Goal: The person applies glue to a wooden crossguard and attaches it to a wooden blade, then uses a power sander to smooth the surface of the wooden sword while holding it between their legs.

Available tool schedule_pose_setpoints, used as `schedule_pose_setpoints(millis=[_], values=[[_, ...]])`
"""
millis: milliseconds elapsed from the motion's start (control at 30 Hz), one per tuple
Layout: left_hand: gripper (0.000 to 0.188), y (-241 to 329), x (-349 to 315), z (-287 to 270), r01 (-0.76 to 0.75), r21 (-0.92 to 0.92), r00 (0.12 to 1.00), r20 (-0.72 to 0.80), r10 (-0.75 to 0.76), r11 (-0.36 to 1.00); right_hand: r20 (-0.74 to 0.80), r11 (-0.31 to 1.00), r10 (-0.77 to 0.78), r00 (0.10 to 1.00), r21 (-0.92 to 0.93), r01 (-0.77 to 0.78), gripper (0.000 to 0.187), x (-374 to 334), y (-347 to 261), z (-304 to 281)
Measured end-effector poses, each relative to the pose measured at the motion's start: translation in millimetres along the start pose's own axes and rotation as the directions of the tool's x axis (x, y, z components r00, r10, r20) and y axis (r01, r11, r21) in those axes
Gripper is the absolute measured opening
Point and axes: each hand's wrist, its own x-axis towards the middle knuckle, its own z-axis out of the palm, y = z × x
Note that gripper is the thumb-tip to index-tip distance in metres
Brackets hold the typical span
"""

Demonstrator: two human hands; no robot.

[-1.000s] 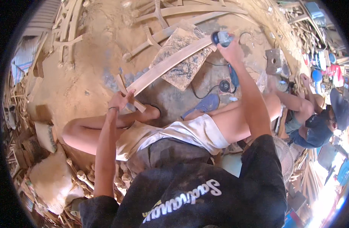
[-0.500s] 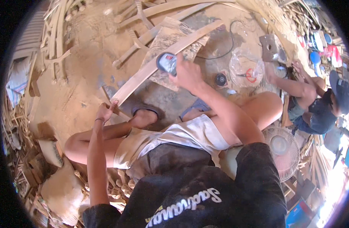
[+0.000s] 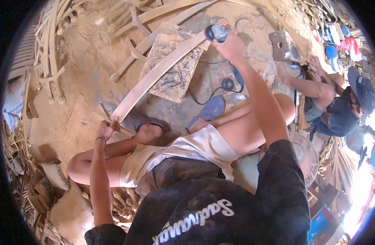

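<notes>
My right hand (image 3: pixel 231 47) is wrapped round the head of an angle grinder (image 3: pixel 220 32), whose dark round disc meets the far end of a long, slightly curved wooden slat (image 3: pixel 154 77). The slat slants from near my left leg up to the far right, over a flat dusty board (image 3: pixel 173 83) on the ground. Its near end is gripped in my left hand (image 3: pixel 105 130), thumb on top. Under my right forearm a teal and black part (image 3: pixel 237 75) shows, with a black cord (image 3: pixel 193 97) curving away from it.
A loose black disc (image 3: pixel 227 84) lies right of my sandal (image 3: pixel 212 111). Curved wooden pieces (image 3: pixel 138 51) lie beyond the board. At the right, a co-worker (image 3: pixel 334 102) sits by a block with a hole (image 3: pixel 282 45) and a fan (image 3: pixel 304 157).
My right hand has slid the grinder away along the slat to its far right end. My left hand stays on the near end, and the view has shifted slightly.
</notes>
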Motion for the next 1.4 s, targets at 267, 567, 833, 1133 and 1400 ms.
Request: schedule_pose_setpoints(millis=[267,567,833,1133,1400], values=[[0.089,-21,29,5,-0.047,0.009,0.996,-0.075,0.047,0.999,-0.012,0.999,-0.041,0.999,0.025,0.041,0.09,-1,-15,11],[0.089,-87,22,-30,0.04,0.066,0.998,-0.056,-0.037,0.997,0.196,0.873,-0.487,0.851,0.107,0.475,0.074,-137,-120,33],[0.082,-86,25,-31,0.084,0.061,0.995,0.047,-0.087,0.995,0.125,0.974,-0.228,0.966,0.027,0.227,0.079,-76,-52,14],[0.085,-69,17,-32,0.02,0.037,0.999,-0.032,-0.019,0.999,-0.007,0.997,-0.055,0.998,-0.052,0.054,0.089,-23,-4,-2],[0.086,-72,21,-32,0.071,0.011,0.997,0.028,-0.071,0.997,-0.029,0.998,0.024,0.999,-0.053,-0.026,0.089,-3,8,-7]])
